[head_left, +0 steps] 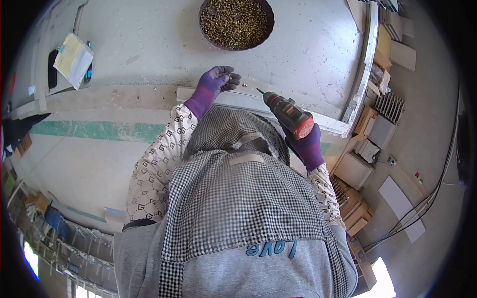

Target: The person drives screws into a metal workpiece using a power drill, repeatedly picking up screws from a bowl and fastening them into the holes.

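Note:
My right hand (307, 145), in a purple glove, grips a black and red cordless drill (287, 113). The drill's thin green-tipped bit points to the upper left, over the table's near edge. My left hand (218, 82), gloved in purple with dark fingers, is above the table to the left of the bit. A small brass-coloured fastener (230, 77) shows between its thumb and fingers. Another brass-coloured fastener (244, 85) lies between my left hand and the bit. A long pale metal strip (238, 105) runs along the near edge, partly hidden by my apron.
A dark round bowl (272, 22) full of small brass-coloured pieces stands at the far middle of the pale table (149, 44). Papers on a clipboard (73, 60) lie at the left beside a blue and black knife-like tool (88, 62). Cardboard boxes (354, 171) and cables crowd the right-hand floor.

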`<act>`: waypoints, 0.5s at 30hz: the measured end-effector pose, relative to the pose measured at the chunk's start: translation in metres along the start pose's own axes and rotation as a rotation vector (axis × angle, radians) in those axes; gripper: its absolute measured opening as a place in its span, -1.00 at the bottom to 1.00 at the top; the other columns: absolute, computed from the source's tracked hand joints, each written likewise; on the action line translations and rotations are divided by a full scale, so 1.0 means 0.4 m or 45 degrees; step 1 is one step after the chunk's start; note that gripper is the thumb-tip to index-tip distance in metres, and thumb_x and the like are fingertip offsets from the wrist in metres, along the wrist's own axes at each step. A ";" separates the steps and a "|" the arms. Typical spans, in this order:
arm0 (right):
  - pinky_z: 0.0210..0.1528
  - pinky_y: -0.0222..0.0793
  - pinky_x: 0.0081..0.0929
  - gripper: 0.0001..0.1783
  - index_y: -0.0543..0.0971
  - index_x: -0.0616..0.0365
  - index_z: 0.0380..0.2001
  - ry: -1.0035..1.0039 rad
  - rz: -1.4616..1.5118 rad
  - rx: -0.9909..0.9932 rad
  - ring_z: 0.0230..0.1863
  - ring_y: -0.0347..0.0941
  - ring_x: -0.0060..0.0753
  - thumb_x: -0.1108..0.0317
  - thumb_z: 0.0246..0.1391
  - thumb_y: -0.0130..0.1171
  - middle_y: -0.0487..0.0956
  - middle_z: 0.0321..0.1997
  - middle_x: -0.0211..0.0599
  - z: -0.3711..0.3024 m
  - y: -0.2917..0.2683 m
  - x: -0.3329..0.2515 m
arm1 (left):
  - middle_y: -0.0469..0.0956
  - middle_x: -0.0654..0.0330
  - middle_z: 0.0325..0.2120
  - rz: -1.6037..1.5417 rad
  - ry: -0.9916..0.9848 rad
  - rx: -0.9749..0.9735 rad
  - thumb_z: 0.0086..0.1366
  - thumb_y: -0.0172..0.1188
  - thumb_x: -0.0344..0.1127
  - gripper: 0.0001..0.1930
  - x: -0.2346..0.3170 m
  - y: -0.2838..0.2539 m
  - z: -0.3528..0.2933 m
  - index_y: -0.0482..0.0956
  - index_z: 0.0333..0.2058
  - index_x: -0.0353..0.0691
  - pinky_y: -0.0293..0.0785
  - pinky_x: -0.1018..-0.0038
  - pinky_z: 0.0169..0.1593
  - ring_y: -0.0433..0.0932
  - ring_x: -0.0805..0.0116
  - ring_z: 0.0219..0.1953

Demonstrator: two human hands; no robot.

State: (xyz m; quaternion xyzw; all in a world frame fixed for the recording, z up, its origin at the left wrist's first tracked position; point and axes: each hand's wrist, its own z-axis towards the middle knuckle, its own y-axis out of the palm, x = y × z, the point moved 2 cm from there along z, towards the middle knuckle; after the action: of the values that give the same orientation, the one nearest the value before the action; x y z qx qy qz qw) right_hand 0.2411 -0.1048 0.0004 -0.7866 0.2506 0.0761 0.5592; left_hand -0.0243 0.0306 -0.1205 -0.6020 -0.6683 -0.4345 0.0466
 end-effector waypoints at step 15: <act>-0.40 0.46 -0.33 -0.70 0.60 0.03 -0.36 -0.201 0.057 -0.074 -0.46 0.57 -0.13 0.11 -0.16 0.28 0.62 -0.49 -0.28 0.009 0.000 -0.053 | 0.56 0.13 -0.16 -0.391 -0.077 -0.253 0.34 0.05 -0.48 -0.79 -0.053 0.023 0.012 0.46 -0.06 -0.28 0.50 0.47 0.04 0.55 0.37 -0.11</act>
State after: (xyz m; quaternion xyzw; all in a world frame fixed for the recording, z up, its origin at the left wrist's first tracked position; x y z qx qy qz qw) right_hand 0.2236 -0.0950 0.0076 -0.7884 0.2209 0.1575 0.5521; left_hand -0.0086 0.0165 -0.1312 -0.5072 -0.7073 -0.4821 -0.1002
